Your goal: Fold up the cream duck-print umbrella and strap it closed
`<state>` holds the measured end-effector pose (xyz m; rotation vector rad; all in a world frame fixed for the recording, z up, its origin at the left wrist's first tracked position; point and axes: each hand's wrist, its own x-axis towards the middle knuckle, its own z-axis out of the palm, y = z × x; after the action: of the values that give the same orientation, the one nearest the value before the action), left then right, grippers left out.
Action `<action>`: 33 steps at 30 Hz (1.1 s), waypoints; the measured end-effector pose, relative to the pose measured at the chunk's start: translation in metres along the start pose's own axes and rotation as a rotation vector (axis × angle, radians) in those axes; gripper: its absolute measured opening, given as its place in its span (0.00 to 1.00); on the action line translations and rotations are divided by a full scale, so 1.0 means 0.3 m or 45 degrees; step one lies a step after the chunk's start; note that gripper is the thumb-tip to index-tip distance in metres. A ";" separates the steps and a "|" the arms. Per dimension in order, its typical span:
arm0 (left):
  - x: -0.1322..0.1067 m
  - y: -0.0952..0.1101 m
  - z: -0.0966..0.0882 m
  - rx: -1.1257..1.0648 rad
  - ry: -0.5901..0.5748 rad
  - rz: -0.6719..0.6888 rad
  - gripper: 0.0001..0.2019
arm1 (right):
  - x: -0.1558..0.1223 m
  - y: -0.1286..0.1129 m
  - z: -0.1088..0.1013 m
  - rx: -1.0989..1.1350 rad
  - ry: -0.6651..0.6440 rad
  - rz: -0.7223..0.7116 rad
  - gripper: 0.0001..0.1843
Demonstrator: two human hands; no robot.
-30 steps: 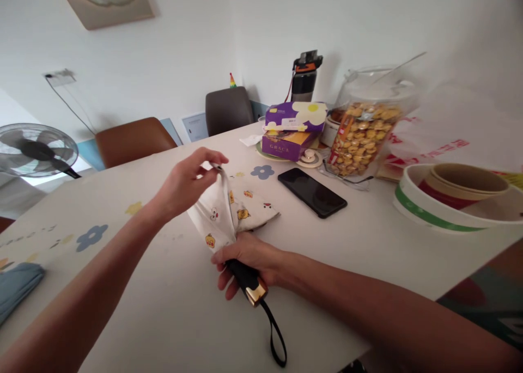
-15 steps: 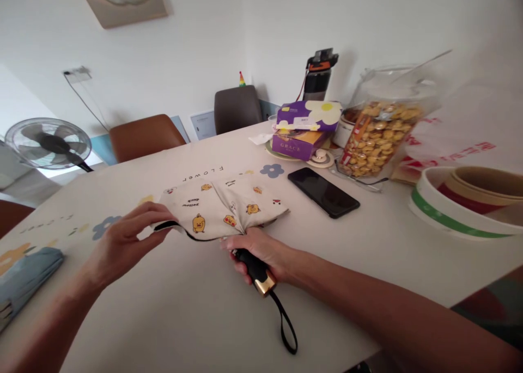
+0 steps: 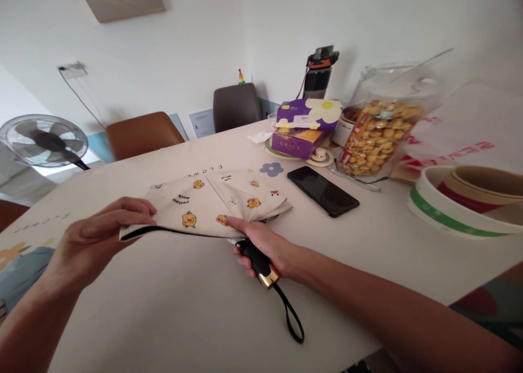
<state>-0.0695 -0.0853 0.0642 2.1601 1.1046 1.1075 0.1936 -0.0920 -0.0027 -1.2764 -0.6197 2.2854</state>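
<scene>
A folding umbrella lies low over the white table [image 3: 196, 307]. Its cream canopy [image 3: 212, 201] is printed with small yellow ducks and has a dark edge. My right hand [image 3: 261, 242] is closed around the black handle [image 3: 261, 264], which ends in a gold cap with a black wrist strap [image 3: 292, 318] trailing toward me. My left hand [image 3: 96, 237] pinches the canopy's left edge and holds it stretched out flat to the left.
A black phone [image 3: 322, 190] lies right of the canopy. Behind it stand purple boxes [image 3: 302, 128], a dark bottle [image 3: 321, 73] and a clear jar of snacks [image 3: 378, 133]. Stacked paper bowls [image 3: 461, 199] sit far right. Two chairs and a fan [image 3: 43, 141] are beyond the table.
My left hand has pulled a fold of the canopy from above the handle down and out to the left, spreading it flat. My right hand has kept its grip on the handle.
</scene>
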 end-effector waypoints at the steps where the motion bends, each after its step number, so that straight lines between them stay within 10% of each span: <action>1: -0.001 -0.009 -0.002 -0.020 0.017 -0.034 0.07 | 0.000 0.001 0.000 -0.011 0.002 -0.015 0.23; 17: 0.009 -0.097 -0.072 0.440 -1.075 -0.449 0.11 | -0.018 0.019 0.004 -0.270 0.098 -0.263 0.12; 20: 0.010 -0.089 -0.074 0.497 -0.894 -0.678 0.12 | -0.012 0.026 0.005 -0.311 0.126 -0.262 0.11; 25: 0.030 -0.037 0.028 0.292 -0.187 -0.667 0.14 | -0.012 0.035 0.017 -0.431 0.153 -0.226 0.12; 33: 0.101 0.007 0.309 -0.421 -0.164 -0.813 0.14 | -0.009 0.051 0.019 -0.577 0.208 -0.319 0.08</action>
<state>0.0185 -0.0656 0.0270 1.4452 1.3109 0.7725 0.1874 -0.1066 -0.0071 -1.4684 -1.2109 1.8750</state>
